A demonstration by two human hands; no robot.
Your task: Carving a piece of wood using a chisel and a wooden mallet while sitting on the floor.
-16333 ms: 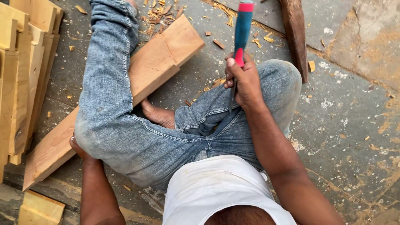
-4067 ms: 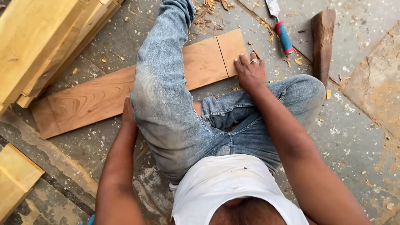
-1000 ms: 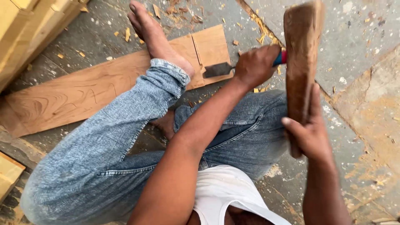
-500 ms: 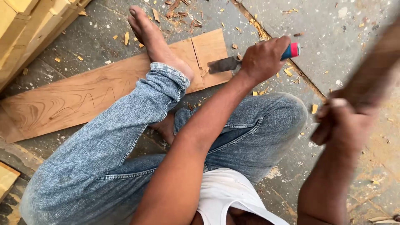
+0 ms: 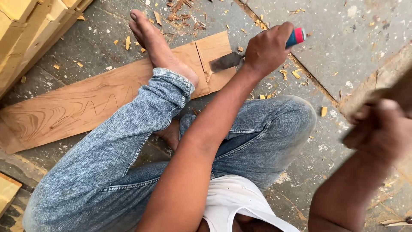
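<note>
Chisel [image 5: 227, 61] set blade-down on the wooden plank [image 5: 86, 107], with your bare foot [image 5: 159, 47] pinning that board to the stone floor [image 5: 356, 38].

Left to right: stacked timber [image 5: 30, 30], the plank, then your left hand [image 5: 268, 49] clamped around the chisel's red-and-blue handle; far right, your blurred right hand [image 5: 382, 129] is closed on a wooden mallet [image 5: 386, 96].

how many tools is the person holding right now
2: a chisel in the left hand, its blade on the wooden board, and a blurred wooden mallet raised in the right hand.
</note>
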